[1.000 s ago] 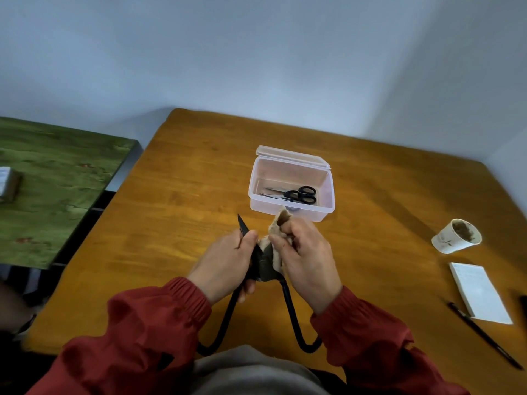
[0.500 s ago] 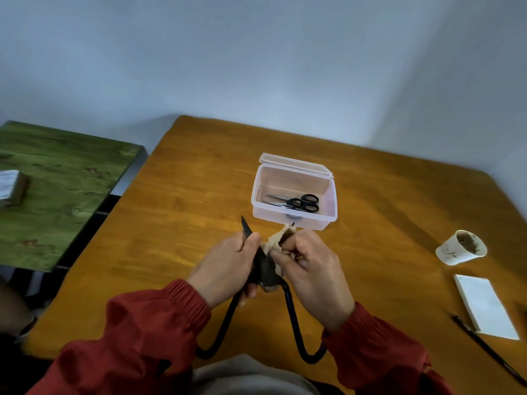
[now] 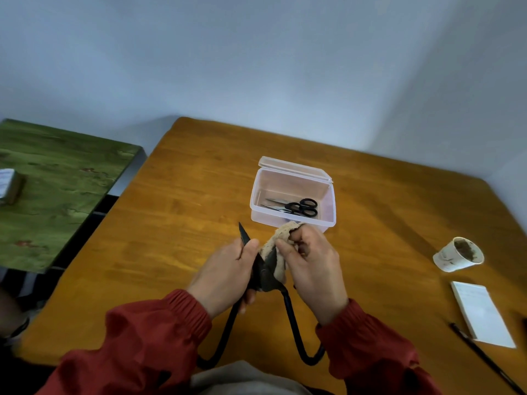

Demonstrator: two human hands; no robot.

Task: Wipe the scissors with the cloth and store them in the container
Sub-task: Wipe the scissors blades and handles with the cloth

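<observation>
Left hand (image 3: 225,277) gripped the black shears (image 3: 264,276), right hand (image 3: 313,269) pinched the cloth (image 3: 278,246) over one blade; I judged wiping pivot-to-tip, fingers off the edge, safest.

Light even, cool, diffuse; moderately bright. Pale, mild sheen on the desk (image 3: 176,212) toward 10 o'clock. Soft diagonal shadow band crosses the wood at 3 o'clock. Wide-angle bend: desk edges curve near the frame margins. Green surface (image 3: 57,195) at 9 o'clock smeared, soft. Centre sharpest: left hand (image 3: 225,272) and right hand (image 3: 313,269) crisp-edged.
</observation>
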